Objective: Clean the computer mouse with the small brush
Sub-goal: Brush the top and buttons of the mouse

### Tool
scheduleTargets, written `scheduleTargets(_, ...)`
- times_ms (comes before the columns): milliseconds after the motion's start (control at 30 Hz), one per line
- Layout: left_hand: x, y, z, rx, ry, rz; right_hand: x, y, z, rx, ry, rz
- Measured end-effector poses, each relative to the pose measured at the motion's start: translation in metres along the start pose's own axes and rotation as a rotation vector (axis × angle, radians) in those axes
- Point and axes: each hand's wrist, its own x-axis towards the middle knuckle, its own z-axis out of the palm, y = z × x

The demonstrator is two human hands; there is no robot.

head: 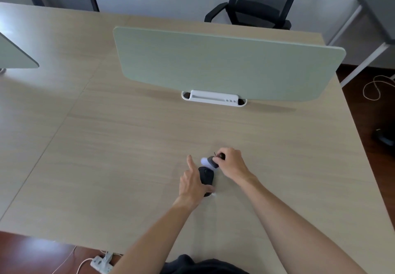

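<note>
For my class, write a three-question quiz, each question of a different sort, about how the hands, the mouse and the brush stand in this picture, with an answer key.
1. True or false: the left hand steadies the black mouse on the desk.
2. Which hand grips the small brush? A) left B) right C) neither
3. Fill in: the brush's pale bristle end points toward the person's ____ side.

Key
1. True: the thumb lies across the mouse's near end, while the forefinger points away.
2. B: the right hand is curled round the dark handle.
3. Left: the bristles hover just beyond the mouse's far end; contact cannot be told.
</note>
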Motion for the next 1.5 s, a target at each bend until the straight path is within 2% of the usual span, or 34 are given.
scheduleTargets(133,-0.002,0.002,-0.002,-0.001,0.002,-0.002,-0.014,0.022,0.003,-0.144,-0.051,0.162)
scheduleTargets(200,-0.003,0.002,-0.002,-0.015,-0.001,-0.005,-0.015,0.030,0.005,-0.040,-0.015,0.196)
scheduleTargets(267,-0.004,0.002,-0.003,-0.019,0.000,0.001,-0.015,0.033,0.008,0.154,0.067,0.168)
scheduleTargets(333,-0.004,0.002,-0.003,-0.021,-0.002,0.009,-0.019,0.033,0.009,0.239,0.126,0.108)
scheduleTargets(400,-0.004,0.004,-0.004,-0.017,-0.009,0.011,-0.022,0.035,0.012,0.203,0.097,0.079)
scheduleTargets(533,-0.004,0.005,-0.005,-0.023,-0.022,0.007,-0.017,0.038,0.008,0.079,0.001,0.159)
scheduleTargets(667,-0.005,0.006,-0.005,-0.033,-0.030,0.007,-0.015,0.030,0.006,0.200,0.132,0.087)
scheduleTargets(867,-0.001,0.001,-0.006,-0.044,-0.052,0.018,-0.016,0.033,0.004,0.107,-0.019,0.103)
scheduleTargets(1000,0.000,-0.002,-0.004,-0.021,-0.078,0.021,-0.023,0.027,0.006,0.306,0.176,0.048)
scheduleTargets(1133,0.008,-0.005,-0.011,0.126,-0.098,0.171,-0.033,0.035,0.014,0.230,0.120,0.018)
scheduleTargets(1300,0.017,-0.008,-0.027,0.496,-0.265,0.448,-0.038,0.047,0.013,0.226,0.194,0.063)
scheduleTargets(1400,0.022,-0.012,-0.030,0.499,-0.311,0.441,-0.041,0.038,0.015,0.345,0.132,0.014)
scheduleTargets(1500,0.027,-0.014,-0.033,0.505,-0.316,0.452,-0.041,0.041,0.015,0.295,0.060,-0.004)
